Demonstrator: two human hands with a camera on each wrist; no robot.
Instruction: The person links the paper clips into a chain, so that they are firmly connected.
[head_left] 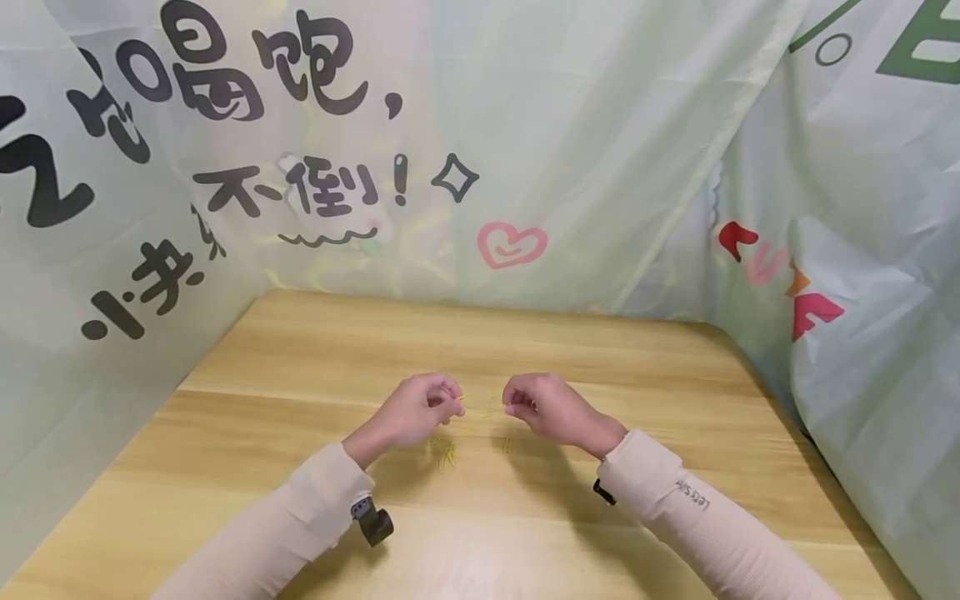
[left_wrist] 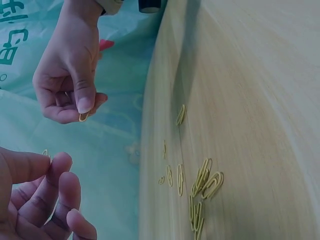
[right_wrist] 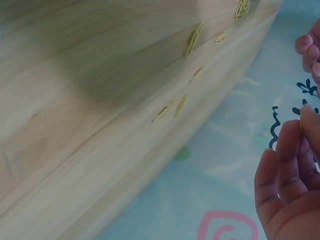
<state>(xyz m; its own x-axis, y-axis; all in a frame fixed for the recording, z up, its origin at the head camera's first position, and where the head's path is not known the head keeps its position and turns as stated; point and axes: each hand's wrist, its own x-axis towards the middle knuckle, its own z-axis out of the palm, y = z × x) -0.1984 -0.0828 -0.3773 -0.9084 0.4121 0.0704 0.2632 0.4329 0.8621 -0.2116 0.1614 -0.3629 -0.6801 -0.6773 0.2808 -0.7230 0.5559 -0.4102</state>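
Note:
In the head view my left hand [head_left: 420,408] and my right hand [head_left: 551,408] face each other over the wooden table, a short gap between their fingertips. Thumb and forefinger of the left hand pinch a small yellow paper clip [left_wrist: 46,153], mostly hidden by the fingers. Another yellow paper clip [left_wrist: 83,117] pokes out below the right thumb, gripped against the forefinger. Beneath the left hand lies a small heap of yellow paper clips [head_left: 447,455]. One paper clip [head_left: 507,446] lies apart under the right hand, with several more scattered beyond.
The table [head_left: 480,517] has a light wood-grain top. Pale printed cloth [head_left: 585,167] hangs along its back and sides, with dark lettering and a pink heart. A black wrist camera [head_left: 372,522] sits at the left cuff.

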